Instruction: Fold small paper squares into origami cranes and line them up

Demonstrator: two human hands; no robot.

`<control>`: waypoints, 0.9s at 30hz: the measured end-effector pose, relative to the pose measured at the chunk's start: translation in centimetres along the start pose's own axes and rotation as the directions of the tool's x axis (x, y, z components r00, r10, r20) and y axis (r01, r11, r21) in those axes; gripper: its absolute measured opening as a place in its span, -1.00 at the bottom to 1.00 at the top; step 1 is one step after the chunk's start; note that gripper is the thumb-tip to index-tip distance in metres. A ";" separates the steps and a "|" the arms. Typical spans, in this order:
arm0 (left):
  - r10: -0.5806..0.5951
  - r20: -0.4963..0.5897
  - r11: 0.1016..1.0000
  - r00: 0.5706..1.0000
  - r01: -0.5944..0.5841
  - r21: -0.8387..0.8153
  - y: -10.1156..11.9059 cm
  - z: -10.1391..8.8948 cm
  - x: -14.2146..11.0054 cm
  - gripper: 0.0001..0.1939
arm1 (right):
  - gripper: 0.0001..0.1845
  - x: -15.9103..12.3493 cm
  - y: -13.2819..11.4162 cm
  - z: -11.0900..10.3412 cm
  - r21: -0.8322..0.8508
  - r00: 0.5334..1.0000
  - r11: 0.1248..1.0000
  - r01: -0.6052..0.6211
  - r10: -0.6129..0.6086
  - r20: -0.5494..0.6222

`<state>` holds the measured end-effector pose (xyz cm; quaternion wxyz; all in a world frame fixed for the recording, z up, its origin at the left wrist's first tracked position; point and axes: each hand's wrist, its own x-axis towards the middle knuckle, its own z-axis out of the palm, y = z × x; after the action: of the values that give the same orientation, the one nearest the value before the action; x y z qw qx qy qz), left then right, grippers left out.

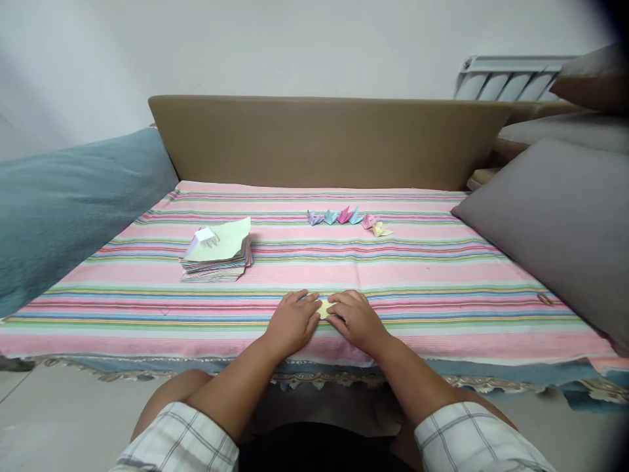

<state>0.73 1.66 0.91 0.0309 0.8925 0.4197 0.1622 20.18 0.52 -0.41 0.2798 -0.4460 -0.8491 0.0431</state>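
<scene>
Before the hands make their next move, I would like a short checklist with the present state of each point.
Left hand at the small yellow paper: ok.
Right hand at the same paper: ok.
Folded paper shapes apart from both hands: ok.
Paper stack squared up: not ok, edges uneven.
Small yellow paper's creases sharp: cannot tell, fingers cover part of it.

I get soft, even indoor light; the wall (314, 49) looks palest toward ten o'clock; shadows under the hands are faint; wide-lens stretch bends the edges; a dark blurred patch cuts in at two o'clock; fine detail looks slightly smeared.
</scene>
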 end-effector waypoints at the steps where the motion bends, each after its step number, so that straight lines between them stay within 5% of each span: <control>1: -0.005 -0.024 1.000 1.000 0.005 -0.001 0.0 0.2 0.1 -0.69 | -0.88 0.1 -0.1 0.0 0.002 1.000 1.000 0.010 -0.010 0.008; 7: 0.109 -0.160 0.993 0.981 -0.100 0.063 0.0 1.3 0.8 -0.77 | -0.86 0.3 -0.4 0.0 0.013 0.998 0.998 0.063 -0.063 0.023; 17: 0.039 -0.056 0.981 0.998 -0.049 -0.188 -0.3 -0.2 0.5 -0.83 | -0.90 0.3 0.0 -0.2 0.098 0.999 0.995 0.018 -0.021 0.033; 27: 0.084 -0.054 0.979 0.995 -0.092 -0.180 -0.6 -0.4 0.5 -0.90 | -0.93 0.2 0.0 -0.1 0.159 1.000 0.987 -0.020 0.016 0.026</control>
<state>0.46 2.43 1.27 0.0955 0.8998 0.3636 0.2214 20.13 0.65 -0.24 0.3039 -0.4293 -0.8422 0.1187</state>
